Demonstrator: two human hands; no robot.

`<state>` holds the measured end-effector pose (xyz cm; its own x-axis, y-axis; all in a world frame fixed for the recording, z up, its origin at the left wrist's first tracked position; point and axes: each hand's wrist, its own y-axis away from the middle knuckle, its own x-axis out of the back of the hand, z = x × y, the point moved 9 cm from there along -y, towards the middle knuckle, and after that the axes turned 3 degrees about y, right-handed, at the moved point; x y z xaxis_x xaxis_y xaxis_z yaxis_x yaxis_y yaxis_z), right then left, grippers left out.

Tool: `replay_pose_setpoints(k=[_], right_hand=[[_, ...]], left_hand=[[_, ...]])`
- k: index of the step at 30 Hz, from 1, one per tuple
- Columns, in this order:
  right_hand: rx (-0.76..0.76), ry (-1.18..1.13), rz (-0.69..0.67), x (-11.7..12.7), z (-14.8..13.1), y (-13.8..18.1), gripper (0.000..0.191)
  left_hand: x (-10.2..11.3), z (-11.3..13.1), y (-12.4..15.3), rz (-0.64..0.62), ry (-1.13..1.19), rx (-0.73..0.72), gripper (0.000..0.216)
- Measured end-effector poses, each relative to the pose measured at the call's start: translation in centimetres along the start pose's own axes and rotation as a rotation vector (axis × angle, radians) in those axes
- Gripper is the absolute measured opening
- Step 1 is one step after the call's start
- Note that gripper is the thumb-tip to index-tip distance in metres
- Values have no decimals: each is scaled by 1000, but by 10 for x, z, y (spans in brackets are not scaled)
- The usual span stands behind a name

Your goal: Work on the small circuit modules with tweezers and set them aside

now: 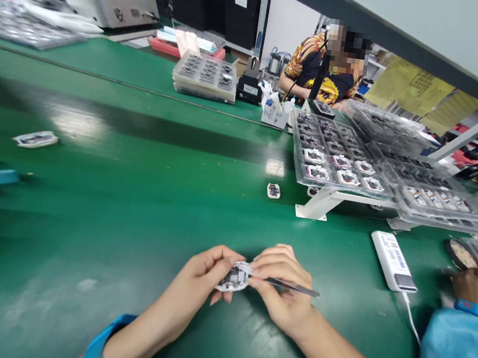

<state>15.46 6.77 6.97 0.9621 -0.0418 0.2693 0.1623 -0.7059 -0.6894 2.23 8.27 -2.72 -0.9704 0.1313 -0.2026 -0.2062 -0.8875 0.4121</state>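
Note:
Near the front middle of the green bench, my left hand (209, 272) is closed round a small white electronic housing (235, 277) with grey and dark parts inside. Tweezers (290, 286) lie in my right hand (282, 284), which is pinched about them, their back end sticking out to the right. My right fingertips meet the housing's right edge, and the tweezer tips are hidden there. A similar small white housing (273, 191) sits alone on the bench further ahead. Another white piece (36, 139) lies at the far left.
Clear trays of white housings (339, 183) stand on a raised white stand at the right. A white corded device (394, 262) lies below them. A co-worker's hand (477, 289) and blue sleeve are at the right edge. Another person (324, 67) sits across the bench. Stacked trays (206, 78) stand at the back.

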Motion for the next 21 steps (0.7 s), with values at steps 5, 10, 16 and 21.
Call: replay_pose_setpoints(k=[5, 10, 16, 21], right_hand=[[-70, -59, 2, -1, 9, 1, 4], [-312, -160, 16, -2, 33, 9, 2], [-433, -224, 2, -4, 40, 11, 2], [-407, -172, -24, -4, 36, 9, 2]], left_hand=[[-3, 3, 1, -8, -12, 7, 35], [-3, 3, 2, -27, -36, -4, 33], [-4, 3, 2, -42, -81, -19, 31], [-4, 2, 2, -53, -108, -15, 30]])
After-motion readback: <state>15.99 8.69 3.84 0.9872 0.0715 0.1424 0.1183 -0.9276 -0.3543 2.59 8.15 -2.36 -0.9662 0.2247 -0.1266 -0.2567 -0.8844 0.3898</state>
